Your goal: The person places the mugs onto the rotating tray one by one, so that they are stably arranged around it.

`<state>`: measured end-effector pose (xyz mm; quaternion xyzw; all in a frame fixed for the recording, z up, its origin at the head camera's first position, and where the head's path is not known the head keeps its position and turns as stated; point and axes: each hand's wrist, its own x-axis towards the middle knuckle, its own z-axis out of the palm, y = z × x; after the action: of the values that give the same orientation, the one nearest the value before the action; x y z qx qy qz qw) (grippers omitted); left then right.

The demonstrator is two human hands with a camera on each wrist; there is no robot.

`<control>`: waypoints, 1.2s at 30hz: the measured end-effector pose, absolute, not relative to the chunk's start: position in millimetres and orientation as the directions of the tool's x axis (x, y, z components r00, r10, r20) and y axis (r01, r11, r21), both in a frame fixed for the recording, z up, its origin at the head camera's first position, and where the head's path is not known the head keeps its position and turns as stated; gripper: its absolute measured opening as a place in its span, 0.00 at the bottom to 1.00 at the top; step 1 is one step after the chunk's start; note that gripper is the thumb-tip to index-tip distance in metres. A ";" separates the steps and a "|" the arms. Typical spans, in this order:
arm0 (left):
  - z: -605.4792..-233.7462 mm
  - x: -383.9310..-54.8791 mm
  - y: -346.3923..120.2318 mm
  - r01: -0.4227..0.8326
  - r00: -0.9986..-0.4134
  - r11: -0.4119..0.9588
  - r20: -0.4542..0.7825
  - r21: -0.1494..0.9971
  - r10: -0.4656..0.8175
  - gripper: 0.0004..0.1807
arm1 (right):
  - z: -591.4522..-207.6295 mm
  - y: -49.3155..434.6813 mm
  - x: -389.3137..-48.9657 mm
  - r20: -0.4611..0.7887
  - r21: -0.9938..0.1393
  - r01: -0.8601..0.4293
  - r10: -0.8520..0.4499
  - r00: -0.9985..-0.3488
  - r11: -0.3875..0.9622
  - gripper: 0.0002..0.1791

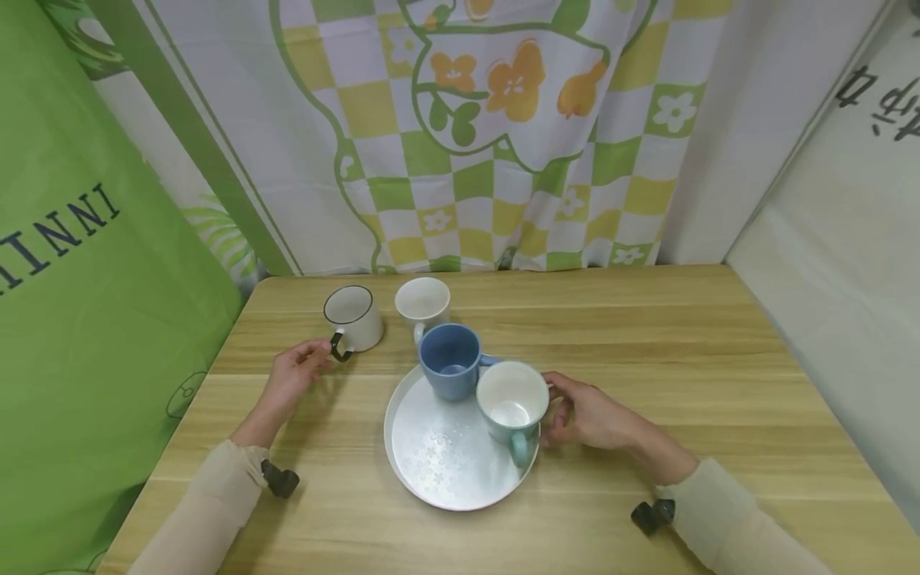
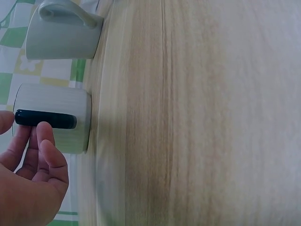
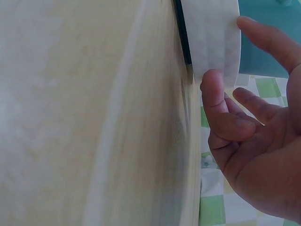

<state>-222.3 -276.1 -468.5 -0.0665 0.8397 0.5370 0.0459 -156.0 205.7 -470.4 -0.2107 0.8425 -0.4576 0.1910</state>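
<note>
A white mug (image 1: 364, 329) with a dark rim and black handle (image 2: 47, 118) stands at the table's back left. My left hand (image 1: 300, 366) pinches that handle between thumb and fingers. A white mug with a teal lower part (image 1: 512, 399) stands on the right side of a round silver tray (image 1: 431, 471). Beside it, my right hand (image 1: 592, 415) has loosely bent fingers at the tray's edge; one fingertip (image 3: 245, 22) reaches the tray wall near the mug. A blue mug (image 1: 451, 371) sits at the tray's back, its handle pointing right.
Behind the blue mug, a white cup (image 1: 422, 299) stands on the wooden table (image 1: 647, 335), its handle toward me. A patterned curtain (image 1: 496, 160) hangs along the back edge. Green fabric (image 1: 93, 319) is at the left and a pale sheet (image 1: 834, 263) at the right.
</note>
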 end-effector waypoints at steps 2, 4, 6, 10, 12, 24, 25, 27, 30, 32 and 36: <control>-467.4 -221.9 -275.6 -0.165 -0.986 0.421 -0.154 0.892 -0.060 0.29 | -471.0 205.8 -155.7 -0.132 -0.849 -0.183 -0.534 -0.835 0.496 0.46; -466.6 -221.7 -275.6 -0.167 -0.986 0.430 -0.159 0.887 -0.057 0.29 | -471.4 205.9 -155.4 -0.135 -0.847 -0.185 -0.538 -0.832 0.499 0.47; -466.3 -221.9 -275.6 -0.173 -0.985 0.430 -0.165 0.886 -0.056 0.29 | -471.7 206.0 -155.1 -0.134 -0.844 -0.189 -0.540 -0.831 0.501 0.47; -467.2 -222.8 -275.8 -0.184 -0.983 0.419 -0.175 0.889 -0.060 0.29 | -472.1 205.8 -155.0 -0.129 -0.848 -0.190 -0.540 -0.831 0.494 0.47; -468.2 -223.8 -276.0 -0.186 -0.982 0.411 -0.179 0.892 -0.057 0.29 | -472.3 205.7 -155.0 -0.128 -0.851 -0.188 -0.541 -0.831 0.490 0.47; -471.0 -228.4 -275.0 -0.186 -0.982 0.372 -0.187 0.910 -0.034 0.28 | -473.9 206.3 -155.6 -0.111 -0.853 -0.208 -0.555 -0.824 0.479 0.48; -471.0 -228.6 -274.9 -0.188 -0.981 0.367 -0.189 0.911 -0.032 0.28 | -473.9 206.3 -155.8 -0.111 -0.854 -0.206 -0.554 -0.825 0.478 0.48; -470.6 -228.8 -274.6 -0.186 -0.981 0.358 -0.190 0.915 -0.023 0.27 | -473.8 206.2 -156.0 -0.112 -0.856 -0.202 -0.552 -0.826 0.476 0.47; -470.4 -229.2 -274.0 -0.182 -0.981 0.342 -0.192 0.922 -0.004 0.28 | -473.6 206.2 -156.1 -0.116 -0.856 -0.197 -0.550 -0.827 0.477 0.47; -470.6 -229.7 -273.5 -0.173 -0.982 0.329 -0.187 0.928 0.009 0.28 | -473.1 206.0 -155.9 -0.120 -0.858 -0.193 -0.550 -0.826 0.476 0.47; -472.3 -231.2 -272.2 -0.158 -0.984 0.298 -0.176 0.942 0.034 0.29 | -472.6 205.7 -155.4 -0.126 -0.858 -0.188 -0.551 -0.825 0.478 0.48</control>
<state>-231.2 -272.2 -472.3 -0.0386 0.8014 0.5913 0.0811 -155.4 205.7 -472.6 -0.2207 0.8368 -0.4608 0.1966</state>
